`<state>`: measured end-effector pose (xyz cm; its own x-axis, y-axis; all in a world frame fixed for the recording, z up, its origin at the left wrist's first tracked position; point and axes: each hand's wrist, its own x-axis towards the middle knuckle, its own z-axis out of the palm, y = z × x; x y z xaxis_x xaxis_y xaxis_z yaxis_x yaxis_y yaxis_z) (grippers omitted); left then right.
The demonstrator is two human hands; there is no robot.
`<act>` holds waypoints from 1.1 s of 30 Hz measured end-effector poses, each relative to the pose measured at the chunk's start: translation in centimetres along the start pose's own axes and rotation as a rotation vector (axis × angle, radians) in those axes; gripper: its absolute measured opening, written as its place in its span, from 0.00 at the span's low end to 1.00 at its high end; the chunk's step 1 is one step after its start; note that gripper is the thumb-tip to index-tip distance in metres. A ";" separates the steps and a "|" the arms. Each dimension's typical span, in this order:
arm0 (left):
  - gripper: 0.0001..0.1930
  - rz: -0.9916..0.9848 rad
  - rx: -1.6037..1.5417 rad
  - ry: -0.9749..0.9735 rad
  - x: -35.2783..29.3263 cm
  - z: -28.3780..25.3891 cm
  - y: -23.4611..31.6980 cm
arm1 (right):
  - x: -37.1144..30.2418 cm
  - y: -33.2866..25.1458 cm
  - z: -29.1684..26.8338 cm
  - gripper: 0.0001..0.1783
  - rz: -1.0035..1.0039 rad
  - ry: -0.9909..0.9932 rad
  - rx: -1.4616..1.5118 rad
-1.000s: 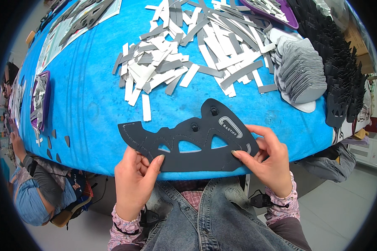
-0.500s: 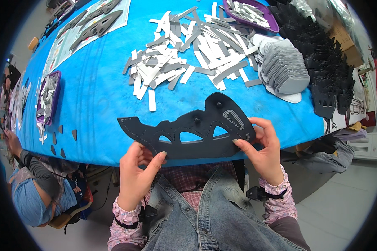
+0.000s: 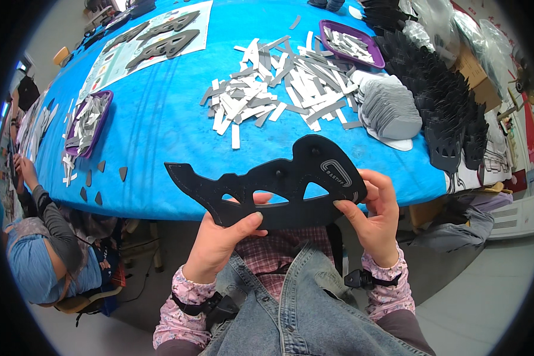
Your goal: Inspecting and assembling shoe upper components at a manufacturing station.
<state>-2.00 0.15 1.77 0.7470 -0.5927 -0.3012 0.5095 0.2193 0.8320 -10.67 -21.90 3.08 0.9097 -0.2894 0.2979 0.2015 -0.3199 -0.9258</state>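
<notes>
L hand [image 3: 222, 240] & R hand [image 3: 378, 224] pinch blk panel [image 3: 291, 177]. Far-right tray [image 3: 374, 44]: grey/wht strips [image 3: 350, 45]. Left tray [image 3: 104, 121]: prob. same, view's warped there.

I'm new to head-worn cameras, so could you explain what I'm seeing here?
No robot here: just one person's bare left hand and right hand. A wide fisheye camera on that person's head looks down at them, which is why straight edges bend. Both hands hold a curved black panel with three cut-out windows; left-hand fingers show through one. Beyond, on a blue-covered table, lie a heap of white and grey strips, two purple trays of similar strips, a stack of grey rounded pads and a pile of black pieces. The grey sleeve at far left is another person's.
</notes>
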 end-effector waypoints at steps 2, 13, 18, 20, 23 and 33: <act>0.20 0.044 0.026 0.001 -0.2 0.2 -0.1 | -0.1 -0.2 0.0 0.25 -0.033 0.014 -0.018; 0.09 0.230 -0.004 0.030 -0.6 1.6 0.0 | -0.7 -2.1 -0.5 0.23 -0.123 0.058 -0.044; 0.14 0.225 -0.078 -0.060 -1.8 1.1 0.7 | -0.9 -3.2 -0.2 0.23 -0.190 0.081 -0.028; 0.15 0.236 -0.106 -0.137 -2.1 1.2 1.4 | -1.0 -3.8 -0.2 0.23 -0.202 0.076 0.011; 0.17 0.201 -0.221 -0.235 -1.8 1.1 1.1 | -1.0 -3.6 -0.1 0.23 -0.226 0.081 0.033; 0.10 0.312 -0.160 -0.041 -0.4 0.9 -1.1 | -0.7 -3.8 0.3 0.24 -0.196 0.063 0.012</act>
<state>-3.28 -0.57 1.37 0.8612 -0.5078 -0.0228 0.3228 0.5115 0.7963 -11.94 -20.16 6.36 0.8281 -0.2787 0.4864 0.3769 -0.3654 -0.8511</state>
